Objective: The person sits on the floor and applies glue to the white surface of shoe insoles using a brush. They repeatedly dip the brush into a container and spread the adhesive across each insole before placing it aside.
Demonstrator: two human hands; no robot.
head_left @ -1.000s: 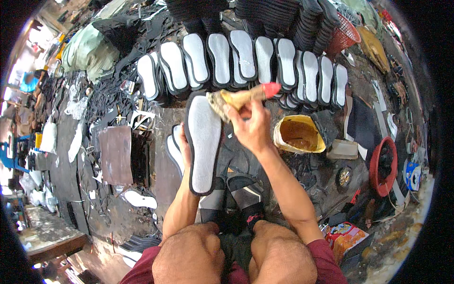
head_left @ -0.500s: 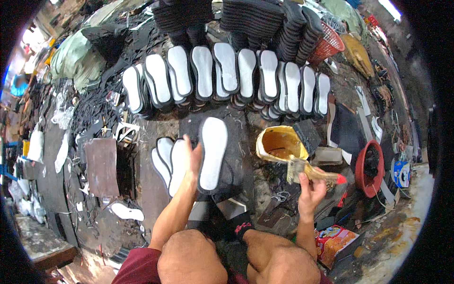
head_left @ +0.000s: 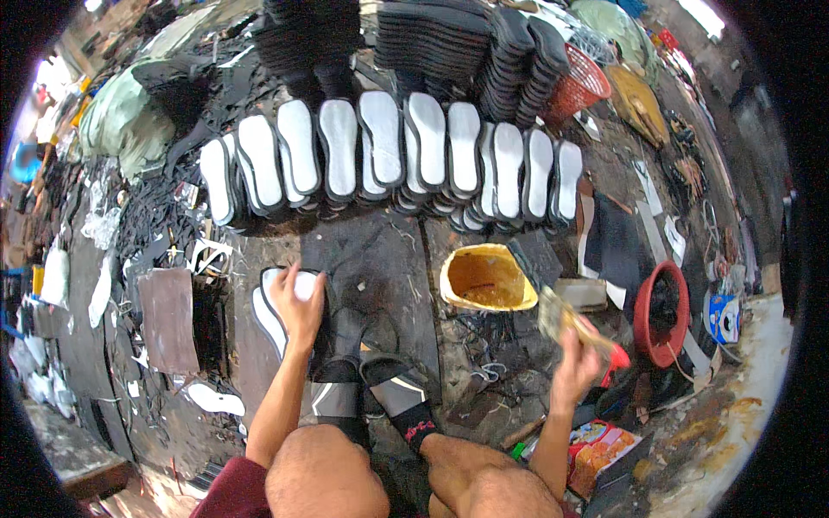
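My left hand (head_left: 298,306) reaches over a few white-faced, dark-edged insoles (head_left: 268,318) lying on the dark ground to my left. Its fingers are spread across the top insole, touching or just above it, and it covers part of them. In my right hand (head_left: 576,369) is a paintbrush (head_left: 550,318) with a red-tipped handle, its bristles pointing up and left. The brush is beside a cut-open yellow tub (head_left: 446,285) with amber-brown residue inside, clear of its rim. Beyond my hands, a curved row of insole piles (head_left: 338,151) lies white side up.
Tall black stacks of sole-shaped pieces (head_left: 432,43) stand behind the row, near a red basket (head_left: 583,82). A red bowl (head_left: 643,315) sits at right. A brown board (head_left: 168,319) and black scraps lie left. My feet are between my hands.
The insole that lay in the middle is gone from there. My left hand has shifted left onto the remaining insoles. The brush has tilted more upright, and the whole view has shifted slightly.
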